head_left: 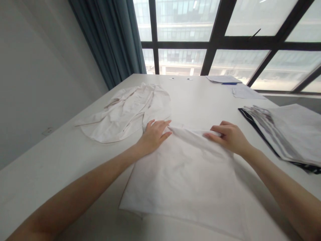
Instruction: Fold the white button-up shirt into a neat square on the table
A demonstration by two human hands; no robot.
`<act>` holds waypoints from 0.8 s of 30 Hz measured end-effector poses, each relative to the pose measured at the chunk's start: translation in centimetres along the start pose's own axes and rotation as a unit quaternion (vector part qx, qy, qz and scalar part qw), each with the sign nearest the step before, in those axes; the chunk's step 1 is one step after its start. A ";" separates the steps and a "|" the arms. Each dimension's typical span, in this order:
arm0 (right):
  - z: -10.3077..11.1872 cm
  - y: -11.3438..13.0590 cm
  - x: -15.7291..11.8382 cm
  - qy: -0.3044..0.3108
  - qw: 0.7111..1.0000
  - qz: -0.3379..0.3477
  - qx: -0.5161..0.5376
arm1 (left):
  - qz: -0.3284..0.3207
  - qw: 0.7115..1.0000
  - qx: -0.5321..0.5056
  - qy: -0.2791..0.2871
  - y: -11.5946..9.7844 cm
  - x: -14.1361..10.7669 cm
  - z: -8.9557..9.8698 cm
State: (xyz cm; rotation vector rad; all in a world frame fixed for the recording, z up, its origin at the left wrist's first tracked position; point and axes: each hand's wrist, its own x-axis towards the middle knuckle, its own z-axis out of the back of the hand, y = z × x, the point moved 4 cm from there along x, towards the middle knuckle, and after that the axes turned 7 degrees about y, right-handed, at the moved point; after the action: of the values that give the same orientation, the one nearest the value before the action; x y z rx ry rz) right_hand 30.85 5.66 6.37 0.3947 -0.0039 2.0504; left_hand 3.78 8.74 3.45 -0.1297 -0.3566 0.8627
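Folded white cloth (185,180) fills the lower centre; left hand (154,134) lies flat on its far edge, right hand (229,136) pinches the fold, beige garment (125,112) upper left.

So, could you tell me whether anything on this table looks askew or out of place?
Only the cream garment at the far left, lying crumpled and bunched. The white cloth under the left hand and right hand lies mostly flat. Nothing looks spilled or damaged.
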 end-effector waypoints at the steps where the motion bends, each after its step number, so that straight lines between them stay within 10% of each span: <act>1: 0.3 0.2 0.0 -0.012 1.000 0.017 -0.013 | 0.011 1.000 -0.006 0.010 0.5 0.2 0.4; 13: 1.5 4.4 0.2 0.120 0.990 0.039 -0.067 | -0.152 0.965 0.170 -0.128 -3.2 -0.4 3.2; 24: 1.7 6.3 -0.2 0.012 0.980 0.116 -0.162 | -0.126 0.991 0.032 -0.009 -3.2 -0.2 4.1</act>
State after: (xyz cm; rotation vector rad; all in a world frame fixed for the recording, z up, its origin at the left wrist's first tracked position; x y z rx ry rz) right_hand 25.98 2.10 8.96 0.1707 -0.3806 2.2352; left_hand 4.45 6.37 8.05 -0.0161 -0.3530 0.6250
